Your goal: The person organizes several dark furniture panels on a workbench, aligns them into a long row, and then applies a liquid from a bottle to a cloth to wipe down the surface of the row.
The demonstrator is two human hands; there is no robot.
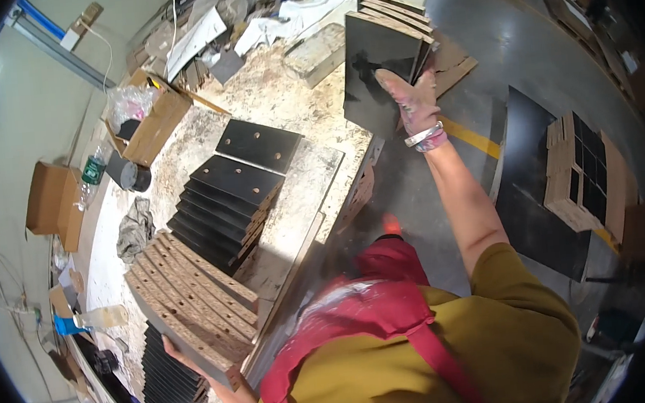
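My left hand point(188, 360) reaches under the near end of a stack of chipboard panels point(192, 293) and grips it, fingers along its left side. The panels' raw edges face up, with rows of drilled holes. My right hand point(415, 105), in a stained glove, is closed at the near right edge of a black panel point(379, 54) in a standing group at the table's far corner. The thumb lies on its black face; the other fingertips are partly hidden. Between my hands, a stepped row of black panels point(219, 199) lies on the table beside a flat black panel point(258, 144) with holes.
The dusty worktable point(240, 97) carries a pale block point(315, 55), an opened carton point(153, 128), a green-labelled bottle point(93, 168) and a grey rag point(135, 229). More black panels point(166, 384) lean at the near left. Right of me, a panel stack point(565, 172) stands near the floor.
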